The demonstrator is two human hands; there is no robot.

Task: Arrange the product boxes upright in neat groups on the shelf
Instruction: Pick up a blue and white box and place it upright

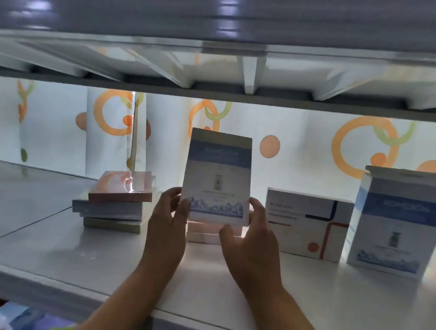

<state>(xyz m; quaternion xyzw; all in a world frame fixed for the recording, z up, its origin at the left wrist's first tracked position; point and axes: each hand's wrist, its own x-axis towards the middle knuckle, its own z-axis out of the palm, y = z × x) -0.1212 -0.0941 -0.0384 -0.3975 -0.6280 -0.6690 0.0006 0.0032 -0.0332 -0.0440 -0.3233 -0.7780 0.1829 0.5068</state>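
A blue-and-white box is held upright between both hands above the middle of the white shelf. The left hand grasps its lower left edge, the fingers curled round the side and the thumb laid on the front. The right hand grasps the lower right corner in the same way, the thumb reaching under the bottom edge. Directly behind and below the held box, a low stack of pale pink boxes lies flat on the shelf; whether the held box touches it cannot be told.

To the left, a pile of flat boxes is stacked unevenly, topped by a glossy orange-pink box. To the right, a white box with red and dark lines stands on its long side, and just beside it a second blue-and-white box stands upright near the right edge of the view.

Behind the shelf a white curtain with orange and green rings is lit from behind. The underside of an upper shelf is seen overhead. Coloured items, blurred, show below the shelf at the lower left.
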